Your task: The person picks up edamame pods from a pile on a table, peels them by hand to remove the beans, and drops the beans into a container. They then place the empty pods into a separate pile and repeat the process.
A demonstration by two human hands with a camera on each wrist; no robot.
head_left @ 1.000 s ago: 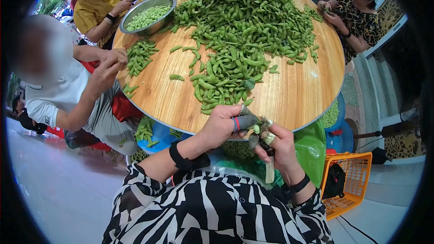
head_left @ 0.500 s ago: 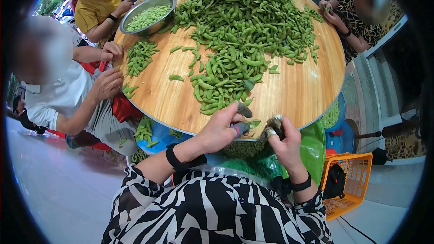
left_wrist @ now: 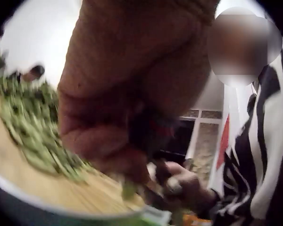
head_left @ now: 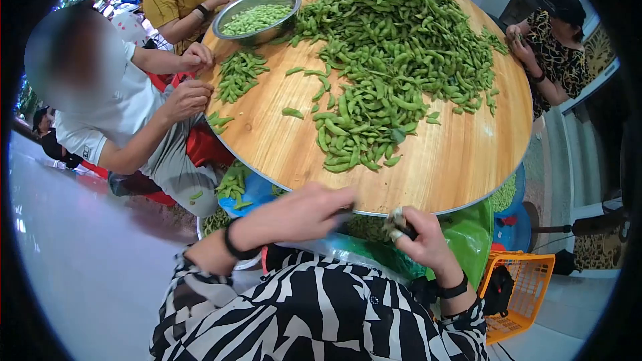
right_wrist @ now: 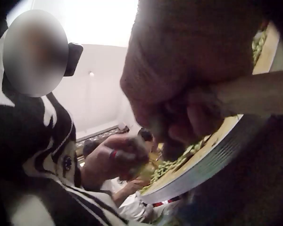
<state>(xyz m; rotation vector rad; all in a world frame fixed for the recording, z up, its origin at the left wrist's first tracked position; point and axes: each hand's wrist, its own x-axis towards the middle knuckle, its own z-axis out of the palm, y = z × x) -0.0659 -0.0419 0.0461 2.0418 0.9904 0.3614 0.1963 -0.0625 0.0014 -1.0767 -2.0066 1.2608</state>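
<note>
My left hand [head_left: 307,210], blurred, is at the near table edge with its fingers curled. In the left wrist view a blurred green soybean pod [left_wrist: 128,189] sticks out below its fingertips, pinched there. To the right, my right hand [head_left: 422,237] is curled around a tool with a pale handle [right_wrist: 254,92]; the working end of the tool is hidden by the fingers. Dark and whitish coverings wrap some right fingertips. A heap of green soybean pods [head_left: 401,60] spreads over the round wooden table [head_left: 267,144], its near tip beyond both hands.
A metal bowl [head_left: 271,35] of shelled beans stands at the table's far left. People in a white shirt [head_left: 107,110], yellow shirt [head_left: 175,7] and patterned shirt [head_left: 565,60] sit around. Green plastic [head_left: 471,234], a blue tub [head_left: 520,230] and an orange crate [head_left: 535,284] lie below on the right.
The hands were together at first, then parted with a pod in the left. The left hand has since moved nearer my body. The head view has turned left, shifting the scene rightward.
</note>
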